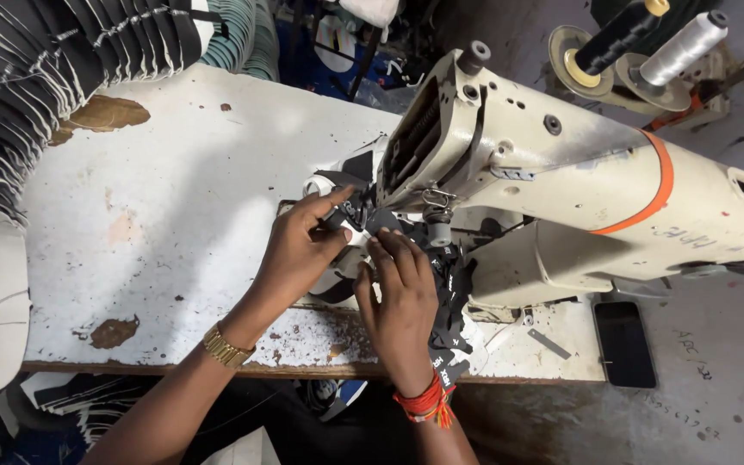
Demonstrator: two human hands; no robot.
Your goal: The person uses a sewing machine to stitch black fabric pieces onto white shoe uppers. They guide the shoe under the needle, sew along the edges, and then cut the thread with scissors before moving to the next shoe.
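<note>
Black phone (624, 343) lies flat on the table, right of the hands. Two thread cones (647, 39), black and white, stand far above-right of them. Stack of black-and-white cut pieces (45, 77) sits far upper left.

Bare white tabletop (174, 198) lies open on the left; the sewing machine head (510, 146) overhangs the right, and stacked black pieces (45, 69) crowd the far-left corner.
</note>
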